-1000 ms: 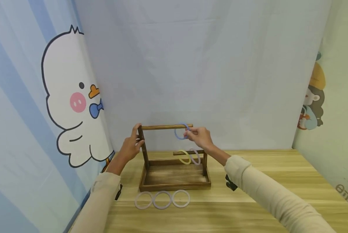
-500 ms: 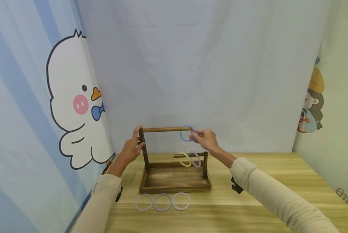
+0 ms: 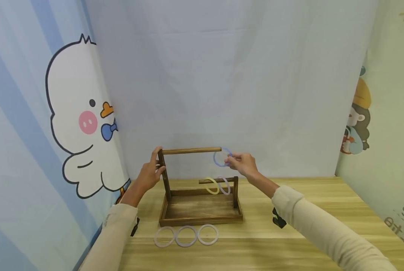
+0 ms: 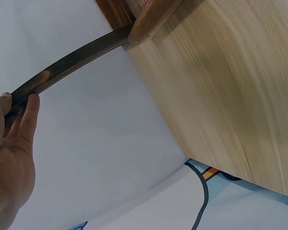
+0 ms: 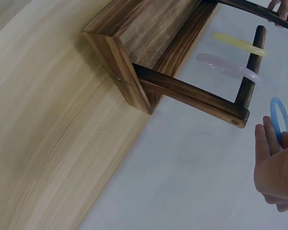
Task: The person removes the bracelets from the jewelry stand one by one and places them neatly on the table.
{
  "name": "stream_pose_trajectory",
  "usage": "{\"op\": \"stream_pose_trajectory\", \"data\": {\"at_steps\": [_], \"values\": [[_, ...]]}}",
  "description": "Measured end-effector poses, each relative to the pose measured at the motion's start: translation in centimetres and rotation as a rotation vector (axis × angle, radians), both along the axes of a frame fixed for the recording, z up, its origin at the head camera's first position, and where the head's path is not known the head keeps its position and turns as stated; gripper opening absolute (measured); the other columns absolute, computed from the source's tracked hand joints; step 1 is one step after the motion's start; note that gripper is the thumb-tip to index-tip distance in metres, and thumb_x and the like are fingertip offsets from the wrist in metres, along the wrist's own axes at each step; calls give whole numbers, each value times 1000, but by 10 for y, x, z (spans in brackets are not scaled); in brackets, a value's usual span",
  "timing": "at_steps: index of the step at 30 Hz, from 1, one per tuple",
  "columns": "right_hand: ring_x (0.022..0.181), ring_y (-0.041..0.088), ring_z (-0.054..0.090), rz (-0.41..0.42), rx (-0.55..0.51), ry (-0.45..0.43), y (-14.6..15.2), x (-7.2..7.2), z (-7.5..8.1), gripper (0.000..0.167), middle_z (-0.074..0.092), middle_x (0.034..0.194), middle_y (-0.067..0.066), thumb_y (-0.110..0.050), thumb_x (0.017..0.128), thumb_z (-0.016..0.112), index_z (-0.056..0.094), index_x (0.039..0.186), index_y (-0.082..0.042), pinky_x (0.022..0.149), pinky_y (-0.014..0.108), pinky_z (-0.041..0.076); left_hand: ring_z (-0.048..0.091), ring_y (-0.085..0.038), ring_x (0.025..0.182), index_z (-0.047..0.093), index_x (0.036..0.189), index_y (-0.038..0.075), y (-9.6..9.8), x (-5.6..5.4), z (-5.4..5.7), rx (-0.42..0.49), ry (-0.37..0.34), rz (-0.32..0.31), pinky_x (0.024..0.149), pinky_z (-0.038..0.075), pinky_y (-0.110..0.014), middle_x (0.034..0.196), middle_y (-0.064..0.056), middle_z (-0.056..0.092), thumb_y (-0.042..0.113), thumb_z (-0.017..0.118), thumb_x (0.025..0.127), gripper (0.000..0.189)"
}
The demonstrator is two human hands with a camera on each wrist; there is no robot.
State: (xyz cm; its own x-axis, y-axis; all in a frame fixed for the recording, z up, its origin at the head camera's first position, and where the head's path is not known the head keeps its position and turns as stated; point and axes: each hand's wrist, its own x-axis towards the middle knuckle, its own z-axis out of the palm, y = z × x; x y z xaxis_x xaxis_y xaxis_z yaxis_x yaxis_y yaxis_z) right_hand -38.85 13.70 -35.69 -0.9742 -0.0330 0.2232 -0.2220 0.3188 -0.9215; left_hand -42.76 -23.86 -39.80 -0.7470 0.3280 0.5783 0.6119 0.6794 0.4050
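The blue ring (image 3: 214, 159), pinched between thumb and fingers of the nearly closed right hand (image 3: 244, 165), had been shifted toward 3 o'clock, to the free end of the upper rod (image 3: 192, 151). Full clearance could not be told; unthreading was judged all but complete. The rack's post (image 3: 165, 177), at 9 o'clock, was gripped by the left hand (image 3: 148, 175).

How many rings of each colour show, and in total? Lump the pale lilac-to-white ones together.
Blue ring: 1, in the right hand
Yellow ring: 1, on the lower bar
Pale rings: 4, one there, three on the table
Total: 6
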Motion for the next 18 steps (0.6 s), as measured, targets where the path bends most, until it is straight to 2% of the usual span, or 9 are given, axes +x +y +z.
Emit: {"op": "stream_pose_trajectory", "data": {"at_steps": [4,7,11,18], "values": [[108,32,74,-3,-9,-3,4,-2,-4,29,75,115,20,-10,106,61,69,128,8,85,28,62,70,-50,106,19,158,10,1,0,2,6,-12,-1,87,60,-59,116,-37,68,-4,64,100,75],[108,32,74,3,-14,-5,6,-1,-6,26,74,117,21,-9,106,61,71,123,9,84,27,62,70,-50,106,19,158,10,1,0,2,6,-8,-4,87,60,-59,116,-38,68,-4,64,100,75],[108,32,74,21,-19,-8,6,1,-9,25,72,124,21,-7,106,60,71,121,10,86,28,62,70,-51,106,19,157,11,0,0,0,12,-4,-6,88,60,-58,116,-39,67,-5,65,100,75],[108,33,74,51,6,2,7,12,-11,27,74,117,22,-7,106,59,69,125,9,89,35,62,69,-51,108,18,159,14,0,0,-2,20,-21,-4,88,60,-57,120,-40,65,-5,64,101,77]]}}
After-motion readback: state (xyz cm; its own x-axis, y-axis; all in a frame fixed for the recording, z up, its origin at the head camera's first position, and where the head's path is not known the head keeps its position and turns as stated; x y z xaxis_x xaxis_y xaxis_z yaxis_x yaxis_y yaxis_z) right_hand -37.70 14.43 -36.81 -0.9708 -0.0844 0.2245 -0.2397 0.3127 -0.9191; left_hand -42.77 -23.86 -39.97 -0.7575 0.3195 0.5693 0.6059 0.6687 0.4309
